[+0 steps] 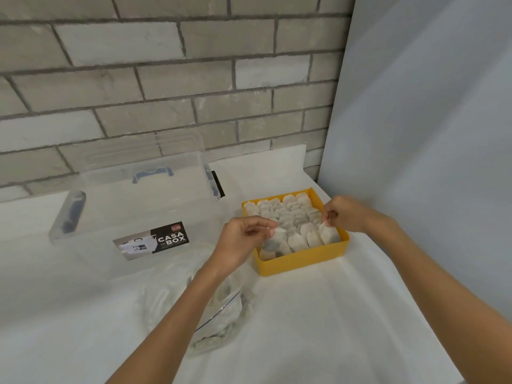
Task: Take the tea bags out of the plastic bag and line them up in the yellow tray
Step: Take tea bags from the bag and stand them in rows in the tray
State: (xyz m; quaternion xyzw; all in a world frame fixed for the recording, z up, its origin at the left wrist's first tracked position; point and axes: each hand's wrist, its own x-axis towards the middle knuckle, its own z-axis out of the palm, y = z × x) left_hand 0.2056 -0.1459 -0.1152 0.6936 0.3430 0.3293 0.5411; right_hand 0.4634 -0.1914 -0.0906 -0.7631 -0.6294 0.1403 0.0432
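Observation:
A yellow tray [302, 260] sits on the white table, right of centre, packed with rows of several pale tea bags [293, 214]. My left hand [243, 239] hovers over the tray's near left corner and pinches a tea bag [275, 239] by its top. Over the near right corner, my right hand [346, 214] pinches the top of another tea bag [328, 234] standing in the front row. A clear plastic bag [219, 317] with more tea bags inside lies on the table under my left forearm.
A clear plastic storage box [133, 206] with blue clips and a "CASA BOX" label stands left of the tray. A grey brick wall runs behind the table, and a pale flat panel [429, 106] rises on the right, close to the tray.

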